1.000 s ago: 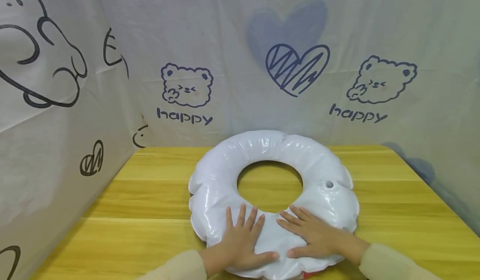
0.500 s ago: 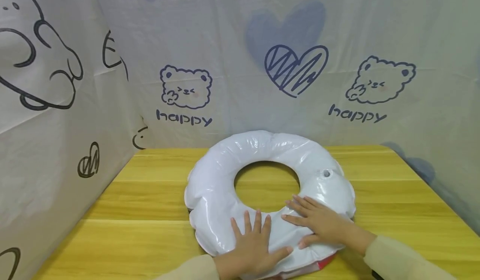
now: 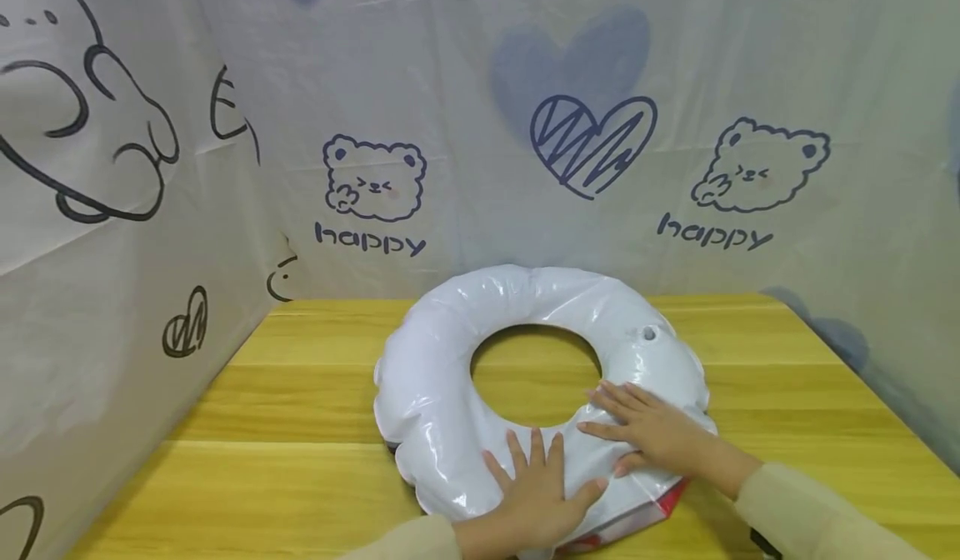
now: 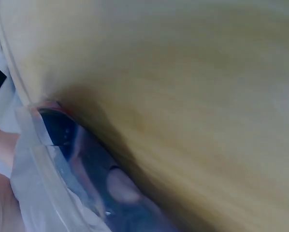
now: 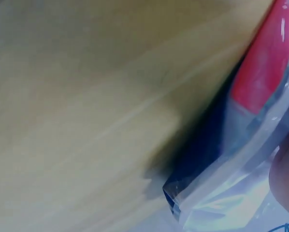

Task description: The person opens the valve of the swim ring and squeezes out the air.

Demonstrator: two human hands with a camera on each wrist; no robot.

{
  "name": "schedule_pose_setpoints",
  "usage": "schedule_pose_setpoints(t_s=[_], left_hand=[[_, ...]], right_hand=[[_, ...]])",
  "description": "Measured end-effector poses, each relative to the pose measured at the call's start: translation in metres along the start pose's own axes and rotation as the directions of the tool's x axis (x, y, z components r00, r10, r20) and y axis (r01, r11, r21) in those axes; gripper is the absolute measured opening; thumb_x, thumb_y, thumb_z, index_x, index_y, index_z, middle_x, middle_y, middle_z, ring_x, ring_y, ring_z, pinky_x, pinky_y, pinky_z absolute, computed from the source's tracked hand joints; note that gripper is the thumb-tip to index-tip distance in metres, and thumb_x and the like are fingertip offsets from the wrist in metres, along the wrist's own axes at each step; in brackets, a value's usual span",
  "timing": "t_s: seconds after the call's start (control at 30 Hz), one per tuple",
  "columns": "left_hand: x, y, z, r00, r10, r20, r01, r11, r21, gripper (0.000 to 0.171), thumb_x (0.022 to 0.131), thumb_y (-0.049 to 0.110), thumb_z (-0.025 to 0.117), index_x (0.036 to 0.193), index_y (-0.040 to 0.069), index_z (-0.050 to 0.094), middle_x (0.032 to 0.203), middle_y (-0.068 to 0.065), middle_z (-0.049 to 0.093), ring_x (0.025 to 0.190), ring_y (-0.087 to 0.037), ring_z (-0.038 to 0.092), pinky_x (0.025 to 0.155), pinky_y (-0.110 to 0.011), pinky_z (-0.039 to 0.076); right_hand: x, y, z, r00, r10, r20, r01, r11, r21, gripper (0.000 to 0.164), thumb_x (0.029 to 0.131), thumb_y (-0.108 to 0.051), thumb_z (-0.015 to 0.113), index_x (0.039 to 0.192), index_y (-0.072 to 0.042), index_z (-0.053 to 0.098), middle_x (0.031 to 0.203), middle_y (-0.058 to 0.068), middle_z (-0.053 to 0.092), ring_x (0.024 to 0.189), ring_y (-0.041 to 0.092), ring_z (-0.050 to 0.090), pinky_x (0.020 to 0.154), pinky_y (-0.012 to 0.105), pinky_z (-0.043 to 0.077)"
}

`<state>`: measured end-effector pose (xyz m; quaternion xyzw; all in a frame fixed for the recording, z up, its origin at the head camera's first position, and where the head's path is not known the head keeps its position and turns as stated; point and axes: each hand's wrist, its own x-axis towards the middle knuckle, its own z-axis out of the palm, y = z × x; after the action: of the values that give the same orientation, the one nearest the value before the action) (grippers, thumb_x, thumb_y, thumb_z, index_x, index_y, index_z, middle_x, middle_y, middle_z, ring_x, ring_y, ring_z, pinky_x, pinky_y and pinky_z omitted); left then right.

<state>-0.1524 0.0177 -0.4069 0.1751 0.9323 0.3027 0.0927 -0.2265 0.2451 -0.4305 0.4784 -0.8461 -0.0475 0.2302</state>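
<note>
A white, shiny inflatable swim ring (image 3: 435,352) lies flat on the wooden table, its near part sagging in wrinkles. On that near part rests my left hand (image 3: 536,502), fingers spread and straight. My right hand (image 3: 656,435) presses the ring's near right side, fingers stretched toward the hole. A small round valve (image 3: 649,333) shows on the right of the ring. Red and dark colours of the underside (image 4: 110,179) peek out below the seam in the left wrist view. In the right wrist view, a red patch (image 5: 263,67) shows beside part of my hand (image 5: 284,174).
The yellow wood-grain table (image 3: 277,410) extends on both sides of the ring. Behind it hangs a pale curtain (image 3: 465,127) printed with hearts, bears and "happy". Another printed sheet (image 3: 90,310) borders the left side.
The ring has turned counterclockwise, its valve shifting away from me and slightly left. My left hand has slid right and nearer; my right hand has moved right and farther. More red edge shows.
</note>
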Motion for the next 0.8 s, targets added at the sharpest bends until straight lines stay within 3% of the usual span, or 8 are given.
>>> schedule_pose_setpoints(t_s=[0.1, 0.2, 0.27, 0.33, 0.47, 0.53, 0.63, 0.8], left_hand=[[-0.001, 0.009, 0.004, 0.999, 0.01, -0.044, -0.016, 0.991, -0.129, 0.081, 0.088, 0.059, 0.045, 0.139, -0.003, 0.035, 0.147, -0.033, 0.022, 0.133, -0.06, -0.002, 0.091, -0.077, -0.013], [-0.004, 0.017, 0.006, 0.998, 0.028, -0.057, -0.04, 0.975, -0.218, 0.077, 0.089, 0.054, 0.048, 0.138, -0.003, 0.036, 0.147, -0.032, 0.021, 0.133, -0.059, -0.003, 0.089, -0.079, -0.012], [-0.006, 0.019, 0.005, 0.998, 0.052, -0.04, -0.059, 0.973, -0.222, 0.077, 0.088, 0.054, 0.049, 0.139, -0.003, 0.035, 0.149, -0.03, 0.019, 0.134, -0.058, -0.004, 0.09, -0.079, -0.01], [-0.008, 0.019, 0.003, 0.995, 0.093, -0.026, -0.097, 0.981, -0.169, 0.078, 0.088, 0.054, 0.048, 0.14, -0.002, 0.033, 0.15, -0.029, 0.018, 0.135, -0.056, -0.003, 0.091, -0.08, -0.005], [-0.012, 0.012, -0.008, 0.976, 0.212, -0.04, -0.211, 0.977, 0.032, 0.079, 0.087, 0.057, 0.047, 0.141, 0.001, 0.033, 0.15, -0.028, 0.021, 0.137, -0.054, 0.004, 0.097, -0.077, 0.006], [-0.011, 0.005, -0.017, 0.961, 0.267, -0.067, -0.257, 0.957, 0.137, 0.08, 0.087, 0.059, 0.047, 0.141, 0.002, 0.034, 0.149, -0.027, 0.023, 0.137, -0.052, 0.008, 0.1, -0.074, 0.01], [-0.007, -0.011, -0.035, 0.946, 0.308, -0.098, -0.278, 0.931, 0.237, 0.082, 0.084, 0.061, 0.05, 0.141, 0.003, 0.034, 0.15, -0.025, 0.024, 0.139, -0.048, 0.011, 0.105, -0.069, 0.012], [-0.004, -0.039, -0.063, 0.949, 0.308, -0.067, -0.263, 0.892, 0.367, 0.091, 0.08, 0.068, 0.049, 0.143, 0.005, 0.031, 0.153, -0.022, 0.017, 0.141, -0.045, 0.006, 0.107, -0.067, 0.007]], right_hand=[[-0.003, 0.007, -0.001, 1.0, -0.002, 0.007, 0.002, 1.0, 0.002, 0.061, 0.081, -0.06, 0.046, 0.13, -0.024, 0.055, 0.138, 0.018, 0.047, 0.141, 0.01, -0.014, 0.113, 0.026, -0.016], [-0.004, 0.011, -0.009, 0.997, 0.036, 0.062, -0.038, 0.999, 0.023, 0.062, 0.078, -0.059, 0.049, 0.128, -0.023, 0.057, 0.136, 0.022, 0.047, 0.144, 0.028, 0.006, 0.111, 0.025, -0.019], [-0.003, 0.012, -0.018, 0.985, 0.091, 0.149, -0.101, 0.993, 0.06, 0.062, 0.076, -0.057, 0.052, 0.127, -0.022, 0.058, 0.137, 0.024, 0.046, 0.139, 0.038, 0.022, 0.115, 0.032, -0.012], [-0.001, 0.012, -0.027, 0.958, 0.147, 0.245, -0.175, 0.98, 0.096, 0.064, 0.074, -0.055, 0.056, 0.127, -0.021, 0.059, 0.139, 0.025, 0.043, 0.129, 0.043, 0.036, 0.117, 0.044, 0.001], [0.002, 0.01, -0.04, 0.907, 0.2, 0.371, -0.282, 0.942, 0.182, 0.075, 0.072, -0.058, 0.059, 0.132, -0.014, 0.054, 0.144, 0.026, 0.035, 0.131, 0.048, 0.031, 0.107, 0.057, 0.022], [0.004, 0.006, -0.045, 0.91, 0.197, 0.365, -0.293, 0.929, 0.227, 0.082, 0.074, -0.061, 0.058, 0.135, -0.008, 0.048, 0.145, 0.027, 0.033, 0.132, 0.048, 0.029, 0.109, 0.056, 0.019], [0.01, -0.005, -0.047, 0.928, 0.191, 0.319, -0.294, 0.904, 0.312, 0.087, 0.08, -0.063, 0.052, 0.141, -0.002, 0.037, 0.146, 0.027, 0.03, 0.142, 0.037, 0.012, 0.117, 0.037, -0.003], [0.021, -0.037, -0.038, 0.967, 0.189, 0.17, -0.233, 0.925, 0.299, 0.089, 0.086, -0.066, 0.04, 0.143, 0.003, 0.029, 0.145, 0.026, 0.033, 0.136, 0.002, -0.021, 0.105, 0.013, -0.022]])
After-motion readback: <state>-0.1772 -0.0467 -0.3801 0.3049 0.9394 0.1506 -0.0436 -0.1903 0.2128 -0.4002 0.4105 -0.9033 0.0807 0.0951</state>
